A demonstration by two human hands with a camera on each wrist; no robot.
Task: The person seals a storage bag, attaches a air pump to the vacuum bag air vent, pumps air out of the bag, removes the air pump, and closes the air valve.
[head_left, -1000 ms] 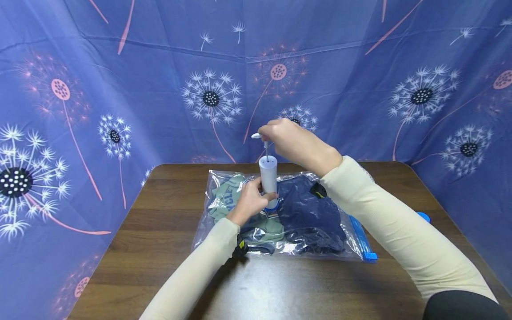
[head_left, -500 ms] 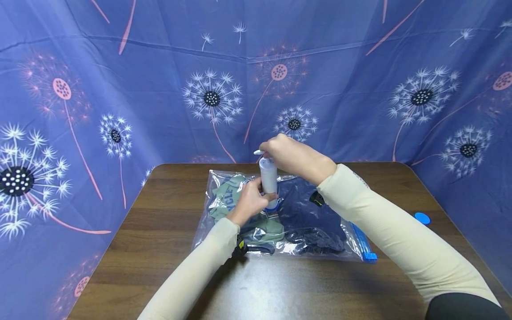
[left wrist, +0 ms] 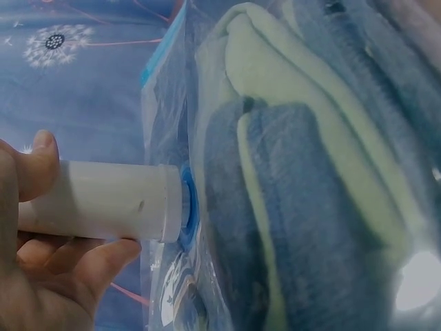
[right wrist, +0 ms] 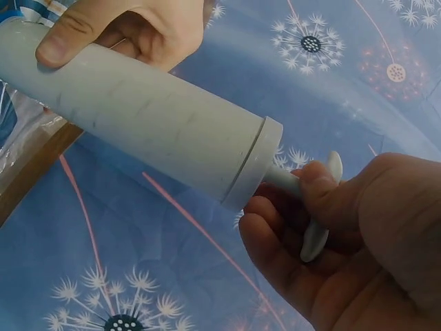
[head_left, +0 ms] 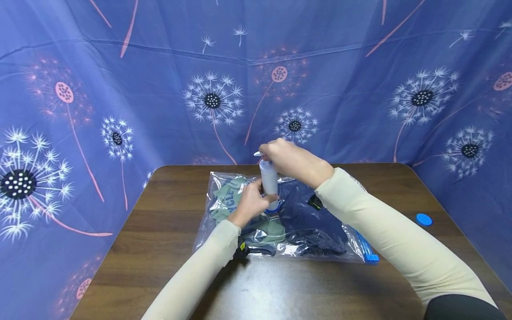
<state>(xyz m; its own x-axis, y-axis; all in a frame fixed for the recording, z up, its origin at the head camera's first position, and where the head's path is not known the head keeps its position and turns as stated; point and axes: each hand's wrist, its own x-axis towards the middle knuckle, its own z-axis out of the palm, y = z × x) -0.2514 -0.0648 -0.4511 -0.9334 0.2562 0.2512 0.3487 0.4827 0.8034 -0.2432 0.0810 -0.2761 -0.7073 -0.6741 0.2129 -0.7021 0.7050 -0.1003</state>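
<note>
A white hand pump (head_left: 270,178) stands upright on the blue valve (left wrist: 189,207) of a clear storage bag (head_left: 316,256). Green and dark blue clothes (head_left: 308,213) lie folded inside the bag. My left hand (head_left: 252,202) grips the pump's barrel low down, its thumb across the near side. My right hand (head_left: 286,155) holds the white T-shaped handle (right wrist: 317,238) at the top, fingers curled round it. In the right wrist view a short stretch of rod shows between the handle and the barrel's cap.
A round blue cap (head_left: 424,219) lies on the wooden table (head_left: 152,231) to the right. The bag's blue zip edge (head_left: 366,246) is partly behind my right sleeve. A blue dandelion-print cloth (head_left: 160,89) hangs behind the table.
My right hand has moved down with the handle, so the rod has slid into the barrel. My left hand keeps its grip. The blue cap is now fully in sight.
</note>
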